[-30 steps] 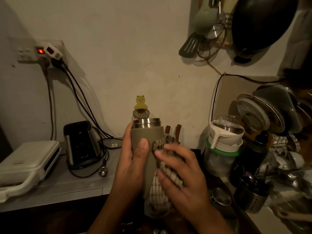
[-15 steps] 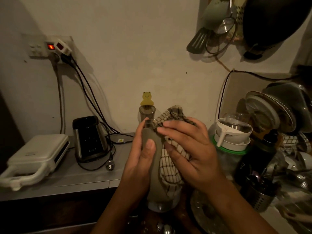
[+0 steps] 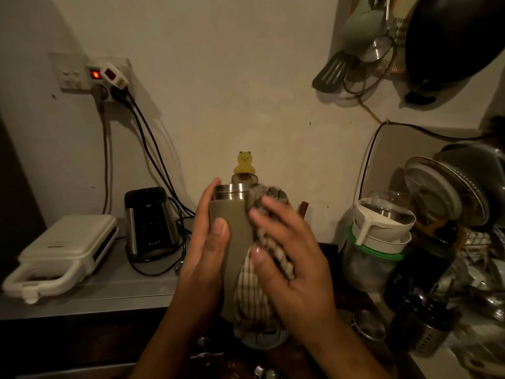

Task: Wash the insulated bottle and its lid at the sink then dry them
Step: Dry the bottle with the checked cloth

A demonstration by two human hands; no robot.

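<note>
Insulated bottle: upright, lidless, held in the air just below mid-frame. Its steel neck is bare and the olive body is tilted a touch toward 1 o'clock.

Left hand, at the bottle's 9 o'clock: wrapped round the body, thumb across the front, fingers gone behind. It does the holding.

Right hand, at the bottle's 3 o'clock: fingers spread and nearly straight, palm and thumb pressing a checked cloth flat against the flank. The cloth hangs down to the base.

Change: half a second back the cloth was bunched over the mouth with the right hand up top. Now it has slid down the side and the neck shows again, much as it did a second ago. We read this as up-and-down wiping strokes, so washing is done and drying of the body is under way.

We cannot pick out the lid; it is likely yet to be dried.

Outward:
- 12 o'clock: a yellow bear figure, behind the bottle.
- 9 o'clock: a black blender base and, beyond it, a white sandwich maker, both on the counter.
- 10 o'clock: a wall socket, its switch lit red.
- 1 o'clock: a hanging wok.
- 4 o'clock: a cutlery holder.
</note>
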